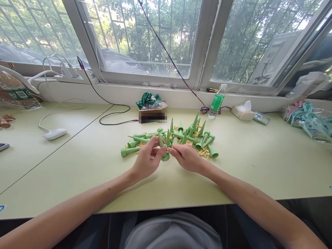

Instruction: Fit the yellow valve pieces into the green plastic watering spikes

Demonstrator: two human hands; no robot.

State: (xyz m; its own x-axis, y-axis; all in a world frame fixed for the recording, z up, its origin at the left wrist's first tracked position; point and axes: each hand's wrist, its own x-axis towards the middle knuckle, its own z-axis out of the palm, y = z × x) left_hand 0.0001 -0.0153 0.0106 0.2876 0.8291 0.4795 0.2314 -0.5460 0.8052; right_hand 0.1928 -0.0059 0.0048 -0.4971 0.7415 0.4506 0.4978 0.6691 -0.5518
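Note:
My left hand [148, 156] is closed around a green plastic watering spike [165, 157], which stands point up with its wide collar at the bottom. Against the spike's side, my right hand [187, 158] is closed in a pinch; whatever sits between its fingertips is too small and covered to make out. Behind both hands spreads a heap of similar green spikes [212, 152], some upright, others lying on their sides. Small yellow plastic valves [203, 153] are scattered among them.
A cardboard box [153, 110] with green wrapping stands behind the heap. Farther right are a water bottle [217, 102], a tissue pack [242, 111] and bagged plastic items [308, 119]. A white mouse-shaped device [55, 134] and a black cable [114, 123] lie leftward on the table [259, 166].

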